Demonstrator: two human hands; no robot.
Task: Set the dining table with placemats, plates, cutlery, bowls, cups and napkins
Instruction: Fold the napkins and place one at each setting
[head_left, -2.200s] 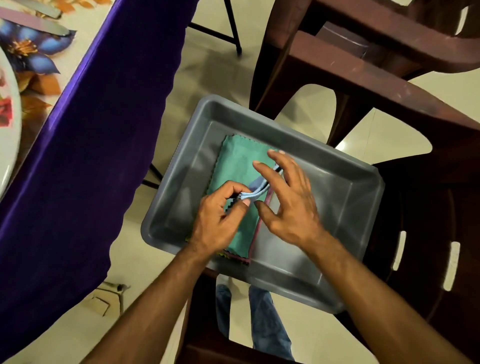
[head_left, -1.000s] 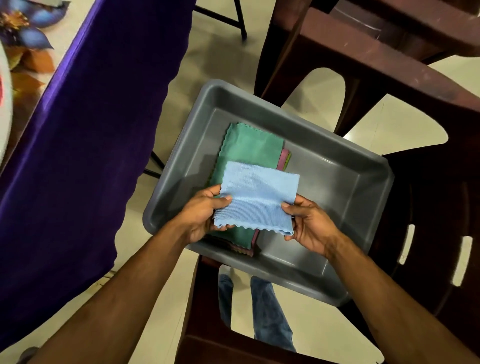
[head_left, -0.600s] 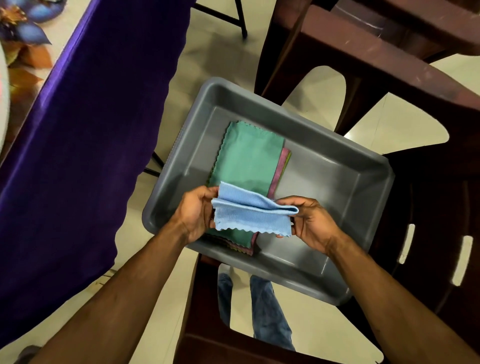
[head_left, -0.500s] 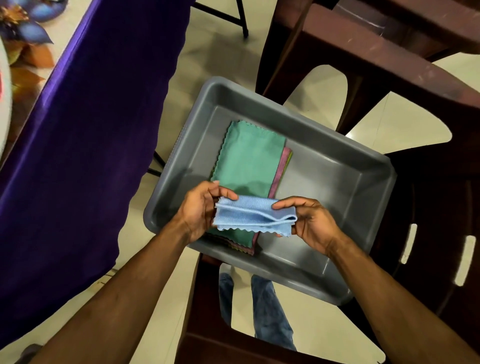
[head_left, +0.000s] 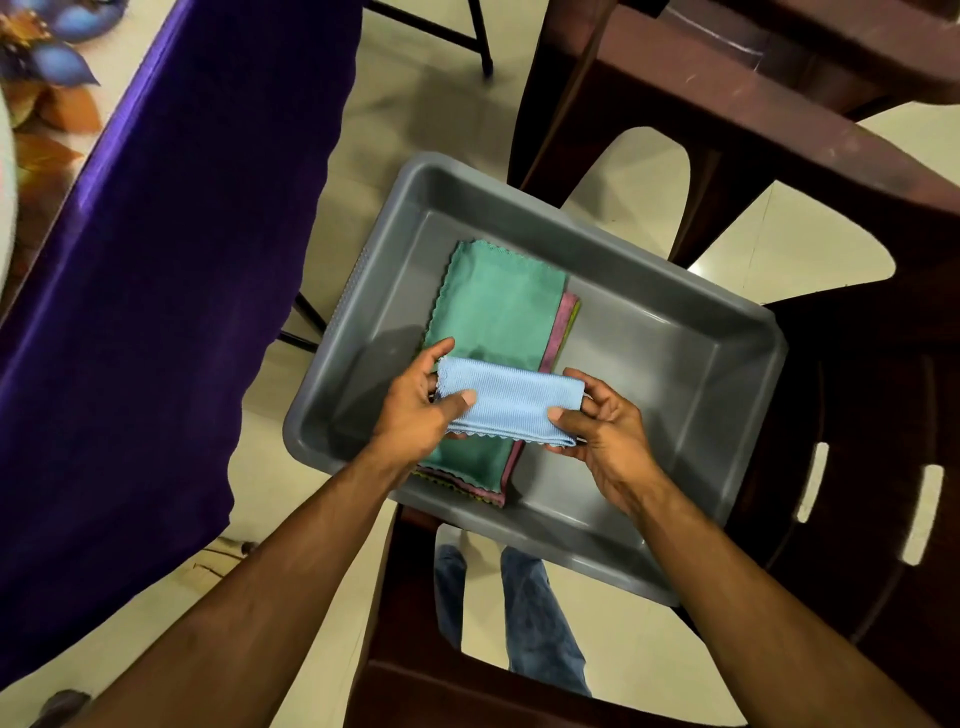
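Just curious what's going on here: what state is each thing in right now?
Blue napkin: folded, held above the tub.
Left hand: pinching the napkin's left end.
Right hand: pinching its right end.
Napkin stack: folded, lying flat in the tub.
Tub: open, resting on a chair.

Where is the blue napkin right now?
In the head view, the blue napkin is held folded between the left hand and right hand, just above the green napkin stack in the grey tub.
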